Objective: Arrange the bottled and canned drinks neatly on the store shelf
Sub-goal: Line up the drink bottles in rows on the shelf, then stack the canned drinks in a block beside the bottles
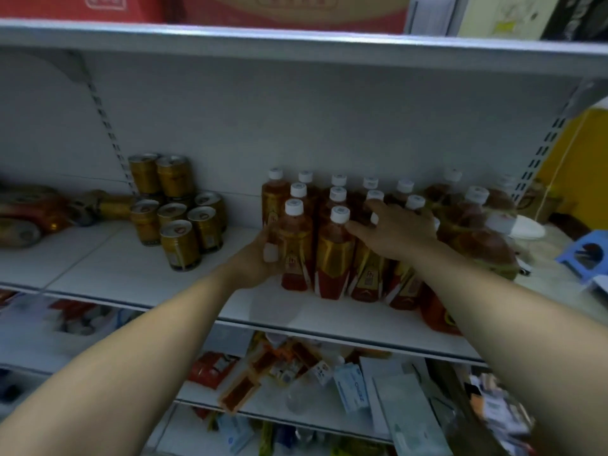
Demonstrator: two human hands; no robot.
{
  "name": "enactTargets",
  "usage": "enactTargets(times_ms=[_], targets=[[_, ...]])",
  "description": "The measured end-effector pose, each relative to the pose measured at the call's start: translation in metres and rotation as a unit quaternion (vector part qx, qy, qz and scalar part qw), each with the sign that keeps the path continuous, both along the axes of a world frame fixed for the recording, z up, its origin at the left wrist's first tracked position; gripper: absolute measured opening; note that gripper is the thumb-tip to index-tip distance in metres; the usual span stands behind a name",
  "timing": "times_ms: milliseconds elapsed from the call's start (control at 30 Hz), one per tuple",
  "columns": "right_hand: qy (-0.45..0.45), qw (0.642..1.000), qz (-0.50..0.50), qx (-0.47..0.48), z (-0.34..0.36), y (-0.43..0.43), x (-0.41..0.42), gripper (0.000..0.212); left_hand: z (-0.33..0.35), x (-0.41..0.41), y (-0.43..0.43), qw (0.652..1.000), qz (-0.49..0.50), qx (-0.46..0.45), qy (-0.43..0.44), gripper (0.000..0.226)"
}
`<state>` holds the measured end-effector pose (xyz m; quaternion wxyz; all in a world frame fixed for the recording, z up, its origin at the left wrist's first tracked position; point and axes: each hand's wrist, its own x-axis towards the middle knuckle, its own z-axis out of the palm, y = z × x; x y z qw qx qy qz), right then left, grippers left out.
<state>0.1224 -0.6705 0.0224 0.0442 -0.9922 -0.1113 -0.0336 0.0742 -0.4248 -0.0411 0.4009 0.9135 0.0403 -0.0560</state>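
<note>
**Squaring the bottle block on the shelf point(131, 268).** Your left hand point(255, 260) is wrapped round the front-left bottle point(294, 248), with the thumb on its near face. Your right hand point(399, 233) lies with fingers straight and spread across the caps and shoulders of the bottles point(368, 205) behind and to the right, clasping nothing.

To do this step well, treat the right hand as a fence — let it steady the block so the neighbours do not topple. Use the left hand to slide its bottle along the shelf rather than lift it, gripping low on the body where the hold is steadiest. Bring the bottle flush with the one beside it, label forward and in line with the front row. Go slowly: the bottles are tall and narrow and stand touching, so a sharp push would probably travel down the row.

The bottles stand upright in rows at the middle of the shelf, from its front part back to the rear panel. Each has a white screw cap, amber-brown liquid and a gold-and-red wrapper. Further bottles at the right end are blurred and seem to lean — judge them unsorted. The cans point(179, 209), gold with silver tops, stand well apart to the left in a loose cluster, with two stacked on the others.
</note>
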Motion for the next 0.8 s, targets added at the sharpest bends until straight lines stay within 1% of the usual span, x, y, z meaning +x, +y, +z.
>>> enactTargets(times_ms=[67, 133, 200, 333, 433, 500, 600, 700, 800], targets=[[0.038, 0.998, 0.005, 0.046, 0.01, 0.005, 0.002, 0.092, 0.012, -0.009, 0.026, 0.999, 0.022, 0.046, 0.0, 0.083], [0.036, 0.995, 0.007, 0.088, 0.022, 0.018, 0.005, 0.093, 0.027, -0.021, 0.052, 0.995, 0.029, 0.098, -0.01, 0.072], [0.021, 0.995, 0.021, 0.1, 0.034, 0.043, 0.004, 0.092, 0.04, -0.032, 0.078, 0.99, 0.04, 0.131, -0.023, 0.063], [0.01, 0.991, 0.094, 0.093, 0.048, 0.122, -0.005, 0.082, 0.054, -0.057, 0.131, 0.989, 0.063, 0.125, -0.039, 0.051], [0.03, 0.988, 0.128, 0.08, 0.044, 0.186, -0.012, 0.083, 0.054, -0.074, 0.173, 0.989, 0.062, 0.124, -0.047, 0.039], [0.039, 0.988, 0.139, 0.062, 0.04, 0.225, -0.018, 0.081, 0.051, -0.085, 0.204, 0.989, 0.074, 0.121, -0.042, 0.042], [0.055, 0.987, 0.14, 0.057, 0.032, 0.279, -0.022, 0.077, 0.045, -0.098, 0.259, 0.987, 0.1, 0.129, -0.004, 0.059], [0.082, 0.986, 0.127, 0.071, 0.024, 0.324, -0.019, 0.081, 0.042, -0.105, 0.308, 0.986, 0.106, 0.126, 0.012, 0.062], [0.096, 0.985, 0.11, 0.095, 0.015, 0.36, -0.018, 0.079, 0.039, -0.109, 0.348, 0.987, 0.101, 0.124, 0.016, 0.063]])
